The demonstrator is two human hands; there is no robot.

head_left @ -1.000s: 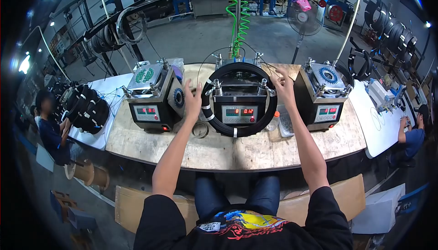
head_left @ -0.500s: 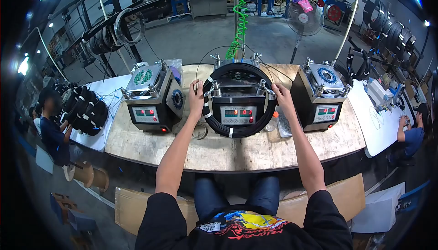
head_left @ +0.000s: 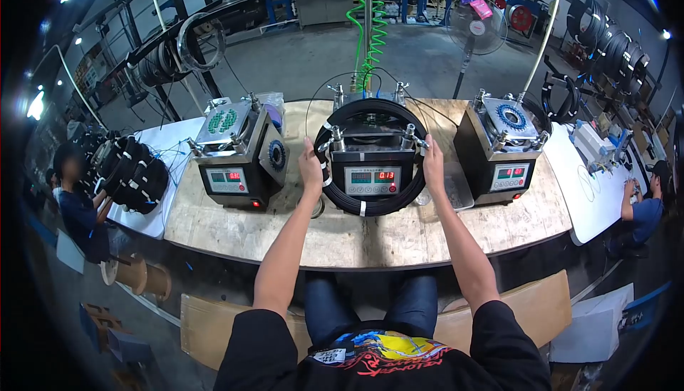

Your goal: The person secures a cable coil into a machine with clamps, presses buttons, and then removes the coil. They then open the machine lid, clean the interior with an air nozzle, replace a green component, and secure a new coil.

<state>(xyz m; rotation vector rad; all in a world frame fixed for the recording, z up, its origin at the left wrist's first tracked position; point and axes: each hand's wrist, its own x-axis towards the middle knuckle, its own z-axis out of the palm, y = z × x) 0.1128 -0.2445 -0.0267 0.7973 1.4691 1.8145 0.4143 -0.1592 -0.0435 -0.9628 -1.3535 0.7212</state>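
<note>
A black cable coil (head_left: 364,208), tied with white bands, stands as an upright ring in front of the middle machine (head_left: 372,156). The machine's red digital display (head_left: 386,175) shows through the ring. My left hand (head_left: 311,169) holds the coil's left side. On the opposite side my right hand (head_left: 433,168) grips it, its fingers partly hidden by the ring. Metal clamp posts (head_left: 410,134) stick up on the machine close to both hands. A thin black cable end loops up behind the coil.
Similar machines stand at left (head_left: 231,156) and right (head_left: 502,152) on the wooden table (head_left: 342,245). A clear tray (head_left: 457,188) lies by my right forearm. A green coiled hose (head_left: 374,42) hangs behind. Co-workers sit at white side tables (head_left: 581,213).
Both hands have slid lower along the coil, and the right one has come inward. The coil itself has hardly moved. Readings on the machine displays differ.
</note>
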